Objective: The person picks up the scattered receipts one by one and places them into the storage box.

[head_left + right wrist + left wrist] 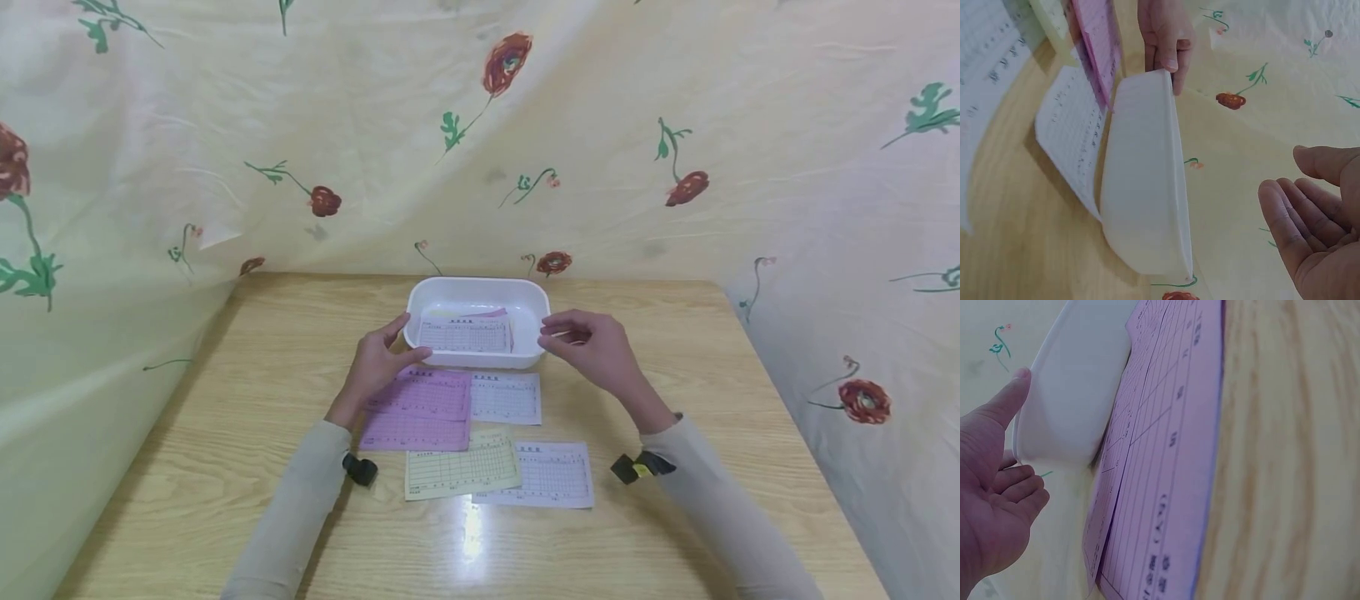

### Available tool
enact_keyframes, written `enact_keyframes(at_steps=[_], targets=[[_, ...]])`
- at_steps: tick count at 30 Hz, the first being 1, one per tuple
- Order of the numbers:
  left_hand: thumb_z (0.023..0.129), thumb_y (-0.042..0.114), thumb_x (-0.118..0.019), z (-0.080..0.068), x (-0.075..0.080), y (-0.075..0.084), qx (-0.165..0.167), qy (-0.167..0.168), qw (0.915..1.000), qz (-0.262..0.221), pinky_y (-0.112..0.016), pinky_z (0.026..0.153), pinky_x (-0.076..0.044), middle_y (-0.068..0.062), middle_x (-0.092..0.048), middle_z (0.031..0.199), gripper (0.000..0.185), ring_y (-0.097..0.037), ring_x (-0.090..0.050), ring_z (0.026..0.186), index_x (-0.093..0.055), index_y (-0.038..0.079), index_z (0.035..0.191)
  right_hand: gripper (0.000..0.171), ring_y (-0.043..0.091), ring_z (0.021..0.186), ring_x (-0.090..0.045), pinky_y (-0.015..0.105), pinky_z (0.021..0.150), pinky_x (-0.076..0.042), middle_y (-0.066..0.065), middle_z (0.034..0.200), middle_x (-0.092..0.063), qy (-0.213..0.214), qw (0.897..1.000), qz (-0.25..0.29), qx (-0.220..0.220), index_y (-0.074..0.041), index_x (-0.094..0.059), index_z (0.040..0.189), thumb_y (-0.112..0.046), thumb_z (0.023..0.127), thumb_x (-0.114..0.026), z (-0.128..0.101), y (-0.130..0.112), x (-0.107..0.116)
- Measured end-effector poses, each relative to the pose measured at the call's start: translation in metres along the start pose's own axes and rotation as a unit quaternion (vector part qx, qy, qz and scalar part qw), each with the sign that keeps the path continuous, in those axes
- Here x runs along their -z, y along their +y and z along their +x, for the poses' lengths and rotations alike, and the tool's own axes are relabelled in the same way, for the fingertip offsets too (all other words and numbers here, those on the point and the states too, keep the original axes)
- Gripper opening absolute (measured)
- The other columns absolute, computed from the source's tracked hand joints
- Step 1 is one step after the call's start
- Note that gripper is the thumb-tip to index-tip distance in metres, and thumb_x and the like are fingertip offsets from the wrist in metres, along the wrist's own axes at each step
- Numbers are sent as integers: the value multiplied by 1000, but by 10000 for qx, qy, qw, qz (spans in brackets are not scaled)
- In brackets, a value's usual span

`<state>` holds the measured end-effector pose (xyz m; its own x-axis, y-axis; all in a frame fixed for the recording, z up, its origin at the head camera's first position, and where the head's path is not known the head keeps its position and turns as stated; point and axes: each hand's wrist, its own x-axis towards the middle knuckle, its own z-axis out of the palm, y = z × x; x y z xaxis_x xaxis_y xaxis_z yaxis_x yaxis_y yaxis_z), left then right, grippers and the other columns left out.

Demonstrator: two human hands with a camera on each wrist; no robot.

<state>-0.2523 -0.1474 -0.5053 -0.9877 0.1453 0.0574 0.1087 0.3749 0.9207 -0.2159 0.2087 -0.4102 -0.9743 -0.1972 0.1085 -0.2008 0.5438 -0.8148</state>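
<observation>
My left hand (378,358) held the white plastic tray (476,361) by its left end, thumb on the near rim and index finger at the side rim, the other fingers loosely bent. My right hand (596,346) hung just beside the opposite end, thumb and half-bent fingers parted. The tray sat on the wood-grain table (285,350), and in it a white ruled form (465,335) covered most of a pink sheet (491,313). Overlapping pink forms (431,412) lay beside my left wrist (their small print was too fine to read), partly over a white slip (510,400) by the tray's near wall; closer to me, a yellow form (457,467) overlapped another white form (555,479).
</observation>
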Motion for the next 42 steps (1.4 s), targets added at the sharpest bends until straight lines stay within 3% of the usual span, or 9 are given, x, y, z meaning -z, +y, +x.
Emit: enact_keyframes(at_steps=[9,24,33,42], targets=[[81,45,-86,0,0,0,-13,32,10000,18,-47,126,-27,-6,-39,162,92,-27,-31,152,-44,6,153,36,19,95,-73,24,80,-61,7,107,-77,-86,9998,-117,-95,-6,-74,117,-31,92,-79,-40,20,1],[81,45,-86,1,-2,-1,111,9,9999,1,-47,126,-27,-5,-37,162,93,-27,-30,153,-43,7,154,39,21,97,-74,28,81,-62,8,113,-76,-273,9972,-338,-611,-4,-72,122,-29,92,-78,-95,55,-5],[80,45,-86,2,-1,0,84,6,10000,-41,-46,126,-27,-5,-36,163,95,-27,-29,153,-42,7,154,43,27,101,-73,35,83,-63,12,118,-74,-368,9929,-382,-1068,-6,-70,124,-33,92,-78,-114,66,-5],[81,45,-86,1,-1,0,83,8,10000,-29,-47,126,-27,-4,-37,162,93,-27,-30,153,-43,7,154,45,26,99,-74,30,80,-63,15,123,-72,-417,9881,-297,-1448,-6,-69,126,-30,89,-80,-122,68,-8]])
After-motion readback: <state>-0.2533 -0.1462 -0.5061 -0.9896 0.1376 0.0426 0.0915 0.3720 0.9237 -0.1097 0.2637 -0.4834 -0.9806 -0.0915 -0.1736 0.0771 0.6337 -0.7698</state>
